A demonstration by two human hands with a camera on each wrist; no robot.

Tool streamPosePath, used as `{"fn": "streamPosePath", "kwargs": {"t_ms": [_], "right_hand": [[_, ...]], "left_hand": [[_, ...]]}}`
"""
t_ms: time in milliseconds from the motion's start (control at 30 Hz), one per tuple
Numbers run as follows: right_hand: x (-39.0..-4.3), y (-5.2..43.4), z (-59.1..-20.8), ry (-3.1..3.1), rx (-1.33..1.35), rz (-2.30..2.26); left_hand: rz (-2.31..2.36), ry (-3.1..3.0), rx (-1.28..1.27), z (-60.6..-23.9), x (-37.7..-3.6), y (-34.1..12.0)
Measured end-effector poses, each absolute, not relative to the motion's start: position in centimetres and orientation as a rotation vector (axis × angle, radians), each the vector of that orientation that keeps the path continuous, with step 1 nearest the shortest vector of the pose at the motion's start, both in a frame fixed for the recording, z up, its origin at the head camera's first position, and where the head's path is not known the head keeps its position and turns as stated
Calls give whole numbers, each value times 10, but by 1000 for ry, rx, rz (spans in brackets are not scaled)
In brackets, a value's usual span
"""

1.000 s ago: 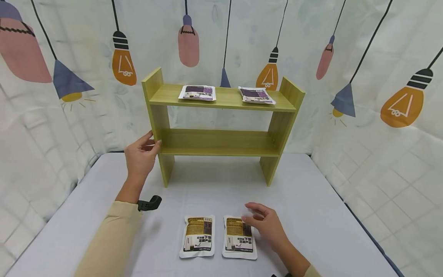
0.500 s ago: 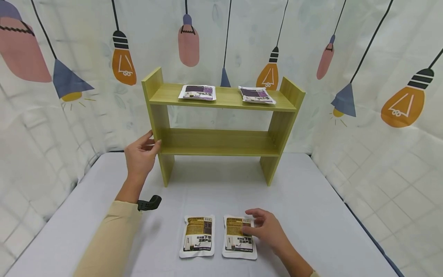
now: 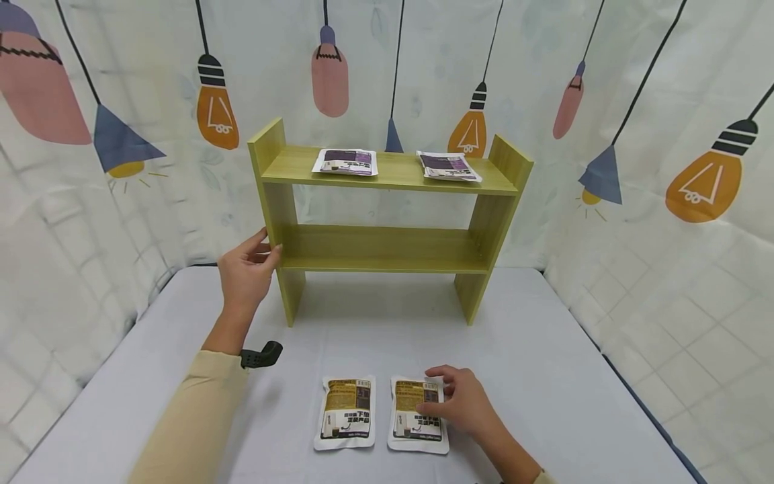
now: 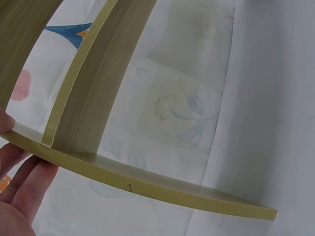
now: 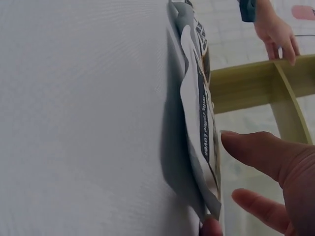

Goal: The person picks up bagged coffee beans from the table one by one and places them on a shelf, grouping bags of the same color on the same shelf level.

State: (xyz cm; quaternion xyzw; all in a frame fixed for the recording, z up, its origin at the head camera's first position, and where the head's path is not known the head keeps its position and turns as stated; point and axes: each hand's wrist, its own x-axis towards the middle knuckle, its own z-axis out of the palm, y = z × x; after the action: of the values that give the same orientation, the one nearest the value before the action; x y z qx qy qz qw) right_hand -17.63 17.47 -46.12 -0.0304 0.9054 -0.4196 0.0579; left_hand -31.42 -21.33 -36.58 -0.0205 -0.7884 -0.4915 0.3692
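Observation:
My left hand (image 3: 244,275) grips the left side panel of the olive wooden shelf (image 3: 383,249). In the left wrist view its thumb (image 4: 6,122) lies on the inner side and the fingers (image 4: 37,182) on the outer side. Over the right-hand coffee pouch (image 3: 418,430) hovers my right hand (image 3: 468,407), thumb spread from the other fingers. In the right wrist view, one fingertip (image 5: 211,227) is right at the pouch's edge and the thumb (image 5: 251,152) stands just off its printed face. A matching pouch (image 3: 346,413) lies flat to its left.
Two purple-and-white packets, a left packet (image 3: 346,163) and a right packet (image 3: 449,167), lie on the shelf's top board. The shelf stands at the back of the white table (image 3: 544,376). A lamp-patterned curtain (image 3: 260,74) hangs behind and at both sides.
My right hand has come down, its thumb moving lower over the right-hand coffee pouch and its fingers nearing the edge. The left hand keeps its place on the shelf.

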Motion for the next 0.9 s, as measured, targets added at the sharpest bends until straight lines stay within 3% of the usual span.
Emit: {"fn": "streamPosePath", "kwargs": {"t_ms": [400,900], "right_hand": [[-174,164,-456,2836,-124,-1032],[-171,163,-458,2804,-203,-1141]], "left_hand": [[-1255,-2028,-44,-365,-315,-214],[-1259,-2050,-26,-364,-313,-213]]}}
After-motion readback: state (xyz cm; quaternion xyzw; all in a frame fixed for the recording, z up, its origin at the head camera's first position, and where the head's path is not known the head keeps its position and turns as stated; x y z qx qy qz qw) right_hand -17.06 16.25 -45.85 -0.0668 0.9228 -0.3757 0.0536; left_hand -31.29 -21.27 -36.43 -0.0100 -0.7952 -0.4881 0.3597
